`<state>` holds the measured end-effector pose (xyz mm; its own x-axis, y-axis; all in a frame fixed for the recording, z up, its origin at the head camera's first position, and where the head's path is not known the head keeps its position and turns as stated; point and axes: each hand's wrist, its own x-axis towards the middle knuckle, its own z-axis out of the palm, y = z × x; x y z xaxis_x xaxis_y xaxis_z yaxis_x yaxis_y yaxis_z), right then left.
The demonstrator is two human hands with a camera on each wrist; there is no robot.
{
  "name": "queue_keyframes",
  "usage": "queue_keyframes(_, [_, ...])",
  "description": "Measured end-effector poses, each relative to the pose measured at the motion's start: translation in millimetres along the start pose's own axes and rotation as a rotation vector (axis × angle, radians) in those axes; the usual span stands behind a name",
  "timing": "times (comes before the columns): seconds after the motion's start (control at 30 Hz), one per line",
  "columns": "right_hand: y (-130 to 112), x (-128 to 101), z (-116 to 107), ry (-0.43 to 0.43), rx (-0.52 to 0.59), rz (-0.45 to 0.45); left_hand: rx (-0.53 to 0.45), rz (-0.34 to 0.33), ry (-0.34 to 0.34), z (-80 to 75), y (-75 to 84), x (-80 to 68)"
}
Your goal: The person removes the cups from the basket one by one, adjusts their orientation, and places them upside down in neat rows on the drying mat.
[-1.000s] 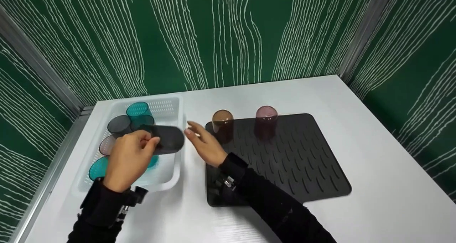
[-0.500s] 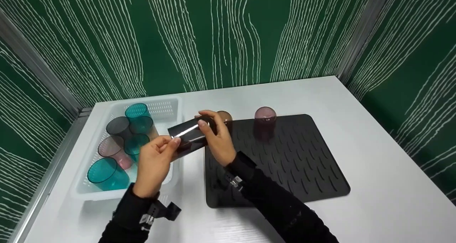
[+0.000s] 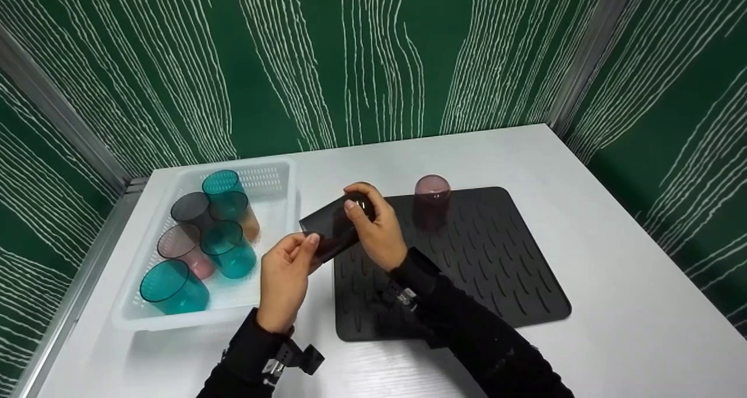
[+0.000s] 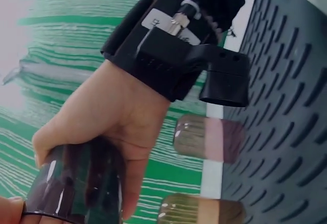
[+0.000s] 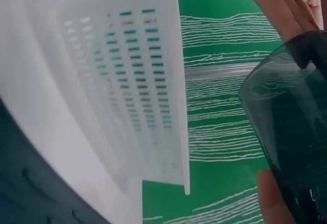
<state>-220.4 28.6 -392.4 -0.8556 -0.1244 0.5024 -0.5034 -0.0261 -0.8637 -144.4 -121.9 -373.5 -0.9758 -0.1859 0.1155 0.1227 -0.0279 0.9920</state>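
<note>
White table (image 3: 630,258) under everything; black ridged mat (image 3: 496,264) on it, so a glass set down tilted could rock on the ridges. White basket (image 3: 291,194) to the left, with glasses (image 3: 229,255) crowded mouth-up; a bump there would likely knock them together. Right hand (image 3: 382,234) is wrapped round the base end of a dark glass (image 3: 332,223), fingers spread only as wide as the glass; left hand (image 3: 285,284) has a near-closed pinch at its mouth end. The glass is tilted in midair, between basket and mat, over the mat's left edge. Main risk: right hand lets go first and the left pinch slips or pivots — small contact, smooth-looking wall. Second risk: the amber glass (image 4: 199,211), mostly hidden behind the right hand in the head view, easy to clip with the knuckles. Pink glass (image 3: 432,202) stands mouth-down beside it — a wide rightward swing could take out both.
</note>
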Motion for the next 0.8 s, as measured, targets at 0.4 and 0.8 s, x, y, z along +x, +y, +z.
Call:
queue_keyframes(0.4, [-16.6, 1.4, -39.9, -0.042, -0.275, -0.195, 0.526, 0.352, -0.148, 7.6, -18.8, -13.3])
queue_keyframes(0.8, [-29.5, 11.7, -94.4, 0.002, -0.515, -0.277, 1.047, 0.47, -0.321, 15.1, -45.3, -20.9])
